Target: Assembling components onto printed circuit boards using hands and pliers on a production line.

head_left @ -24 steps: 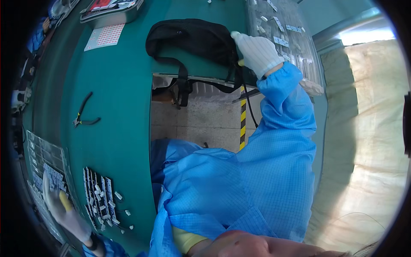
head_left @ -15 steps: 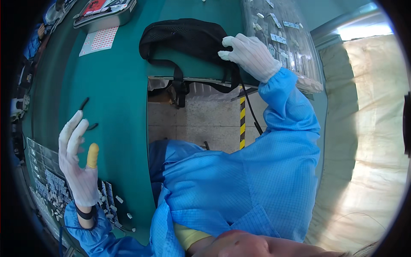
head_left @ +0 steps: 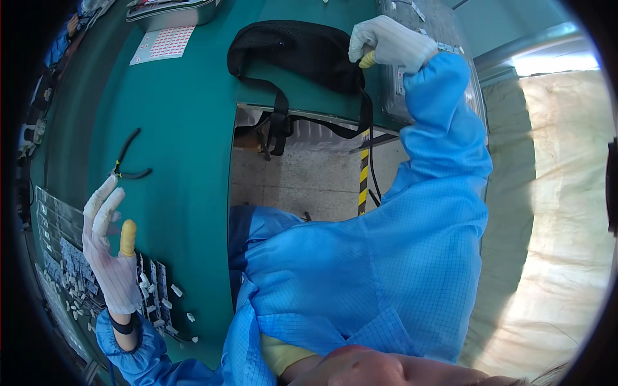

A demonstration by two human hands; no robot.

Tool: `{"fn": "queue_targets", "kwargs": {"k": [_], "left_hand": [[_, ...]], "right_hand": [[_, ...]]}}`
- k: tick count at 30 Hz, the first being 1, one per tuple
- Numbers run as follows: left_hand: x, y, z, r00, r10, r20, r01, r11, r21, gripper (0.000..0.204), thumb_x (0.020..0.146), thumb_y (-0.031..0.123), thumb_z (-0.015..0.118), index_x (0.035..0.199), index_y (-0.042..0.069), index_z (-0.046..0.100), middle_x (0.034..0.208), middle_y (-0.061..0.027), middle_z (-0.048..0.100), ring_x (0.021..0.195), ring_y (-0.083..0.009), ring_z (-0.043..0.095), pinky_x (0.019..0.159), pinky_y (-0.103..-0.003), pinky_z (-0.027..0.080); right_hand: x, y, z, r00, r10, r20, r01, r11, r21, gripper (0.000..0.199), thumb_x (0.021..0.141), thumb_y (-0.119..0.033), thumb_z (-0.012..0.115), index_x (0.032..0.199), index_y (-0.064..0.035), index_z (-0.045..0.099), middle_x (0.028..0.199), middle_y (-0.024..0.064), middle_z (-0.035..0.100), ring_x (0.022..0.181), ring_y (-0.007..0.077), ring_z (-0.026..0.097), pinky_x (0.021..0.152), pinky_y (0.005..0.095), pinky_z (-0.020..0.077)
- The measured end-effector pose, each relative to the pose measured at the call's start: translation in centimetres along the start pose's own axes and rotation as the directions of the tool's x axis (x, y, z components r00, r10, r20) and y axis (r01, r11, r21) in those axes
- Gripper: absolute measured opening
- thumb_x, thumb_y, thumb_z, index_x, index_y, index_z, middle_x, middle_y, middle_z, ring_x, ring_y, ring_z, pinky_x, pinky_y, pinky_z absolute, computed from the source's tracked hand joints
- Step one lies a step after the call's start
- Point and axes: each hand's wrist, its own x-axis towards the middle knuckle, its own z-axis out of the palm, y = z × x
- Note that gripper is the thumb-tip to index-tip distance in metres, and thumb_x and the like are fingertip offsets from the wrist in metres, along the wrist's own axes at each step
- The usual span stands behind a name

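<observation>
My right hand (head_left: 394,44), gloved in white with a yellow finger cot on the thumb, is closed in a pinch at the right end of a black bag (head_left: 296,55). The bag lies on the green table, and its black straps (head_left: 279,119) hang over the table edge. A thin black cord drops below that end. My left hand (head_left: 111,257), also gloved with a yellow cot on its thumb, hovers with fingers apart and holds nothing. Just beyond its fingertips lie pliers (head_left: 136,175) with black handles, jaws partly hidden by the fingers.
Small white connectors and circuit strips (head_left: 154,289) lie beside my left wrist, near a clear tray (head_left: 59,209). At the far left is a metal tin (head_left: 174,18) above a sheet of red labels (head_left: 168,44). Clear trays (head_left: 394,96) stand under my right arm.
My right hand has turned and its fingers have curled in at the bag's end. My left hand has shifted slightly nearer to me, showing more of the pliers. The view has moved a little.
</observation>
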Motion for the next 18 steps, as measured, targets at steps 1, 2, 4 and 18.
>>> {"fn": "queue_targets", "kwargs": {"k": [1,2,4,18], "left_hand": [[0.0,0.0,-0.1,1.000,0.008,0.011,-0.007,1.000,-0.017,0.034,0.085,0.017,0.065,0.119,0.014,0.061,0.131,-0.0072,0.054,0.118,-0.0236,0.052,0.086,-0.033,0.048],[0.0,0.0,-0.1,1.000,0.010,0.010,-0.010,1.000,-0.021,0.034,0.085,0.017,0.065,0.119,0.014,0.061,0.131,-0.0072,0.054,0.118,-0.0236,0.052,0.086,-0.033,0.048],[-0.4,0.0,0.1,0.999,0.051,-0.015,-0.052,0.998,-0.038,0.033,0.085,0.017,0.065,0.118,0.012,0.061,0.129,-0.0073,0.055,0.115,-0.0232,0.053,0.083,-0.031,0.049],[14.1,7.3,13.9,0.816,0.558,-0.153,-0.519,0.823,0.233,0.054,0.072,0.032,0.075,0.118,0.009,0.058,0.134,-0.0050,0.050,0.132,-0.0274,0.037,0.108,-0.047,0.029]], "right_hand": [[0.0,-0.1,-0.4,1.000,0.002,0.000,-0.002,1.000,-0.004,0.013,0.071,0.008,0.067,0.078,-0.0028,0.065,0.077,0.0050,0.063,0.070,0.0159,0.063,0.063,0.0263,0.0523],[-0.1,-0.1,-0.9,0.989,0.121,0.089,-0.132,0.982,0.133,0.014,0.070,0.010,0.061,0.077,-0.0021,0.065,0.079,0.0061,0.064,0.071,0.0167,0.063,0.062,0.0280,0.0521],[0.3,0.4,-1.0,0.959,0.204,0.198,-0.252,0.933,0.258,0.017,0.070,0.012,0.055,0.077,-0.0015,0.064,0.082,0.0073,0.065,0.071,0.0175,0.063,0.061,0.0296,0.0519],[6.3,-0.3,-0.9,0.989,-0.076,0.125,0.079,0.997,-0.017,0.012,0.068,0.003,0.058,0.075,-0.0062,0.062,0.078,0.0054,0.061,0.073,0.0167,0.060,0.063,0.0290,0.0504]]}}
